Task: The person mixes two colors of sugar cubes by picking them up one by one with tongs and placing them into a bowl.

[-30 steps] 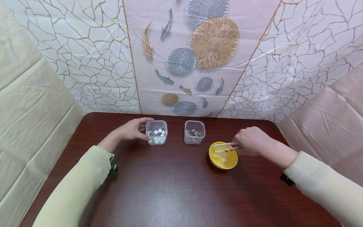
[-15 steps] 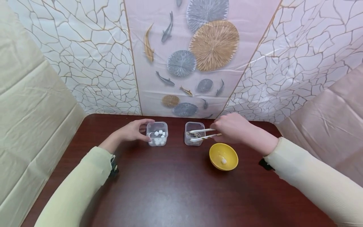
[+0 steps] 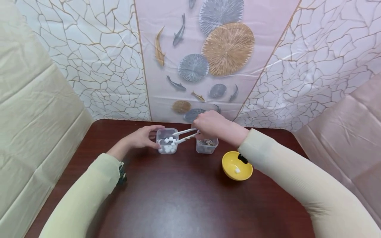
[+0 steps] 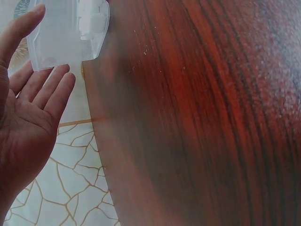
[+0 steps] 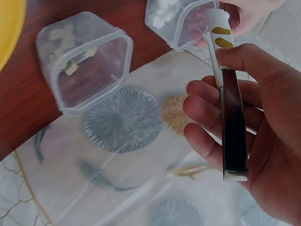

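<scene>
At the back left of the table, my left hand [image 3: 142, 137] holds a clear plastic container [image 3: 161, 133], thumb at its front and fingers along its back. Several white cubes [image 3: 171, 139] lie inside. My right hand [image 3: 212, 125] grips white tongs [image 3: 185, 132], and their parted tips overlap that container's right rim in the head view. Nothing shows between the tips. In the right wrist view the tongs [image 5: 233, 125] have a dark handle section and gold marks, with thumb and fingers on either side.
A second clear container [image 3: 205, 150] with brownish cubes stands under my right hand, partly hidden. A yellow bowl [image 3: 230, 160] holding a white cube [image 3: 237, 170] sits to its front right, partly covered by a black wrist device [image 3: 242, 159]. Patterned cloth [image 3: 119, 92] hangs behind the table.
My right hand has carried the tongs left, from over the yellow bowl, past the middle container, to the left container's rim. My left hand stays at the left container.
</scene>
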### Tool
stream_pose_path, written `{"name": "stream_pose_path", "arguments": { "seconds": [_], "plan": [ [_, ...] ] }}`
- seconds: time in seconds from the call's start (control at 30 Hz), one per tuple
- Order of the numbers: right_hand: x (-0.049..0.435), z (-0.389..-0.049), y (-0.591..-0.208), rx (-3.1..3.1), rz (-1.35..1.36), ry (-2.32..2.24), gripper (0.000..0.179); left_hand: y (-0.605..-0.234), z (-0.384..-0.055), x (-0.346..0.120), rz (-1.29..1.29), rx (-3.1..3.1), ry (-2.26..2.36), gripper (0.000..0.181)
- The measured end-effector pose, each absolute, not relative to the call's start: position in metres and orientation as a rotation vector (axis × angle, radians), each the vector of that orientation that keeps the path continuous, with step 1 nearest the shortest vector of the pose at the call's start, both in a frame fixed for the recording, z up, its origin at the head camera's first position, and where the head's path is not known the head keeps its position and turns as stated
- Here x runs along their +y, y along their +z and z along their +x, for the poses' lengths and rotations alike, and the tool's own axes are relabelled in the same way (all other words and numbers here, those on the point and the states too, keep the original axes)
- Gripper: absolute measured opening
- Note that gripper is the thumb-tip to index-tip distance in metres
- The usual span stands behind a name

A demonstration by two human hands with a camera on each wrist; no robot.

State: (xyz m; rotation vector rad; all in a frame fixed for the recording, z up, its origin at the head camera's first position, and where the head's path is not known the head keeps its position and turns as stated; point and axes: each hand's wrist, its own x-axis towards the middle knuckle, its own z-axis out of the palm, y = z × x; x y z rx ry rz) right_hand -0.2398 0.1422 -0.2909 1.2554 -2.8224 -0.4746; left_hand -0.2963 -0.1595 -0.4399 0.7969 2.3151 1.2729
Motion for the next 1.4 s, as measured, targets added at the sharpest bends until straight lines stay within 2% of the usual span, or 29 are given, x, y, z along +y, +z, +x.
{"name": "stream_pose_path", "arguments": {
  "seconds": [0.3, 0.63, 0.83, 1.4],
  "plan": [
    [0.105, -0.263, -0.301, -2.848, 1.231, -0.580, 0.021, -0.443, -0.298, -0.160, 0.819, 2.299, 1.299, 0.083],
    [0.079, -0.277, -0.316, -2.931, 1.207, -0.670, 0.018, -0.440, -0.300, -0.160, 0.814, 2.291, 1.298, 0.085],
    [0.071, -0.280, -0.323, -2.921, 1.199, -0.722, 0.017, -0.439, -0.300, -0.161, 0.784, 2.291, 1.285, 0.086],
    [0.045, -0.281, -0.330, -2.936, 1.221, -0.819, 0.032, -0.442, -0.301, -0.161, 0.816, 2.275, 1.300, 0.085]
  ]
}}
